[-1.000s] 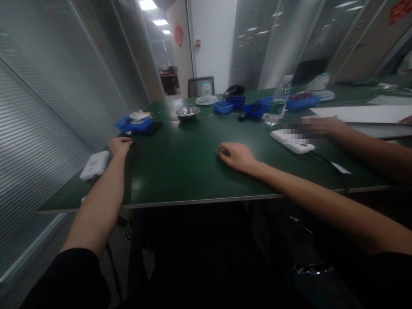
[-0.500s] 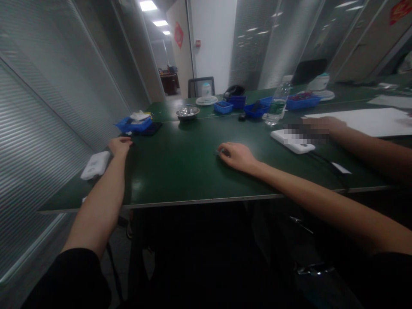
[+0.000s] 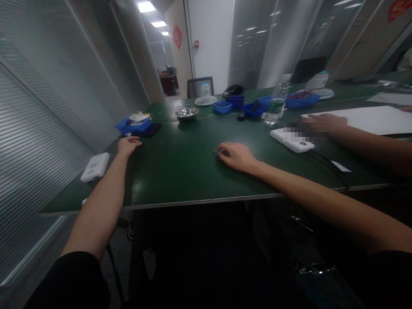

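Observation:
My left hand is over the left part of the green table, just in front of a blue tray that holds white crumpled material. Its fingers stretch to the right, and I see nothing held in them. Nearer the table's middle, my right hand rests with thumb and fingers pinched together. A thin, greyish tip pokes out from that pinch, too small to name. Beside the left forearm lies a white box-like device.
Farther back are a metal bowl, a small blue tray and a water bottle. At right, another person's hand is by a white device with a black cable and a white sheet.
My left hand has shifted a little to the right, away from the white device, with its fingers still extended. My right hand has stayed in place, pinched.

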The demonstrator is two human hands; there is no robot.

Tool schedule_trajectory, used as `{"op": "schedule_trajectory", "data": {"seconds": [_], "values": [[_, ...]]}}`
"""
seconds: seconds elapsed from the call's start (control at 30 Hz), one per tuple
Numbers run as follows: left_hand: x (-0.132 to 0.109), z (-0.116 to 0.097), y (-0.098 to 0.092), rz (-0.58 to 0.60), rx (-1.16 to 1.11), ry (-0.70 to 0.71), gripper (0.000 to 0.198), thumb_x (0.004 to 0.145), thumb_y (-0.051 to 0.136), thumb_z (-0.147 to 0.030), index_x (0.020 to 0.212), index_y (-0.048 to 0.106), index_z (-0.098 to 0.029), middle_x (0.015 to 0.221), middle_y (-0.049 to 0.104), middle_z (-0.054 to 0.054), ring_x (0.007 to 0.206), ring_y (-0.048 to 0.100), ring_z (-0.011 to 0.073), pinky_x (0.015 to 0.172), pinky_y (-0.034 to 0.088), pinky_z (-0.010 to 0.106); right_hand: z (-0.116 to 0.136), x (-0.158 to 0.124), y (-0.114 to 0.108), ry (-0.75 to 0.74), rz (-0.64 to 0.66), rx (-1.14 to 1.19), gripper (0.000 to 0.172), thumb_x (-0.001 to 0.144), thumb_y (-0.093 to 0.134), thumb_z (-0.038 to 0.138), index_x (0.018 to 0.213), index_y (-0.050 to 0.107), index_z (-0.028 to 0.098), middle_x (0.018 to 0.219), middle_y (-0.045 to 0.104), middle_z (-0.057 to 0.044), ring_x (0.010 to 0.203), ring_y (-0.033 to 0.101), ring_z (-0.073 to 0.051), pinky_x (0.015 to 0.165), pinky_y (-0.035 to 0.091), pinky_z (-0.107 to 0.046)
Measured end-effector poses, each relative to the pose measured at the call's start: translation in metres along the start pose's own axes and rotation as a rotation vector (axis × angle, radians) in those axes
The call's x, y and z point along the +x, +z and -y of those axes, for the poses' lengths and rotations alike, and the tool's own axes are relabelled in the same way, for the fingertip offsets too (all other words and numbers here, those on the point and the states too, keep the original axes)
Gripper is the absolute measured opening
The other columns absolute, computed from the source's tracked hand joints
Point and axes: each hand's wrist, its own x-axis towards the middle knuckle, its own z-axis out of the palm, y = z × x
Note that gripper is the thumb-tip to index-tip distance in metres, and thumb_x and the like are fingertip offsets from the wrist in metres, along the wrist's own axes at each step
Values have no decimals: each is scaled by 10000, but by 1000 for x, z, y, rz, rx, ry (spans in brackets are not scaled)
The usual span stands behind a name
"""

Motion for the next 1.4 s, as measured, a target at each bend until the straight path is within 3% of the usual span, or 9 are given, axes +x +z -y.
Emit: {"op": "schedule_trajectory", "data": {"seconds": [0.17, 0.33, 0.4, 0.5, 0.6, 0.83, 1.07, 1.4], "values": [[-28, -62, 43, 381, -173, 282, 532, 692, 873, -293, 1187, 758, -135, 1060, 764, 101, 988, 702, 235, 954, 546, 367, 0, -1, 0, -63, 19, 36, 284, 1019, 565, 381, 1229, 693, 237, 1142, 735, -75, 920, 659, -219, 751, 434, -311], [-87, -127, 90, 744, -210, 640, 517, 816, 822, -379, 1279, 750, -163, 1148, 747, 118, 1024, 690, 234, 960, 535, 399, 3, -5, -2, -164, 10, 64, 309, 1025, 566, 393, 1270, 683, 246, 1195, 712, -72, 926, 650, -206, 776, 434, -310], [-113, -144, 105, 807, -265, 736, 500, 866, 794, -380, 1309, 736, -157, 1159, 745, 125, 1012, 686, 228, 949, 536, 400, 5, -6, -2, -187, 4, 59, 324, 1033, 550, 411, 1279, 689, 251, 1180, 708, -70, 900, 645, -199, 766, 426, -309], [-142, -158, 120, 804, -313, 809, 449, 896, 778, -351, 1297, 737, -155, 1165, 746, 123, 1006, 682, 220, 950, 533, 396, 6, -7, -2, -193, 5, 34, 334, 1039, 526, 414, 1269, 706, 251, 1157, 708, -67, 884, 641, -197, 752, 414, -306], [-153, -162, 124, 760, -310, 824, 401, 895, 780, -314, 1261, 749, -152, 1159, 752, 118, 990, 684, 215, 935, 532, 385, 4, -6, -1, -201, 11, 17, 326, 1033, 521, 402, 1237, 722, 244, 1117, 715, -63, 888, 641, -203, 744, 404, -305], [-151, -159, 119, 721, -296, 829, 316, 894, 799, -301, 1167, 789, -142, 1138, 772, 102, 982, 697, 210, 904, 523, 352, 3, -6, 1, -200, -5, 7, 322, 1032, 522, 388, 1223, 729, 233, 1097, 728, -70, 881, 642, -209, 727, 394, -306], [-158, -160, 126, 805, -364, 797, 306, 885, 815, -324, 1136, 804, -149, 1054, 783, 92, 955, 716, 217, 931, 542, 364, 7, -7, -2, -241, 7, 27, 335, 1043, 515, 380, 1252, 725, 223, 1123, 723, -79, 898, 654, -206, 738, 406, -301], [-156, -161, 127, 832, -335, 849, 387, 902, 804, -350, 1238, 786, -158, 1020, 747, 93, 881, 658, 197, 830, 522, 339, 5, -6, 3, -189, -30, 47, 290, 1026, 545, 349, 1246, 681, 217, 1158, 733, -81, 949, 664, -220, 791, 428, -300]]}}
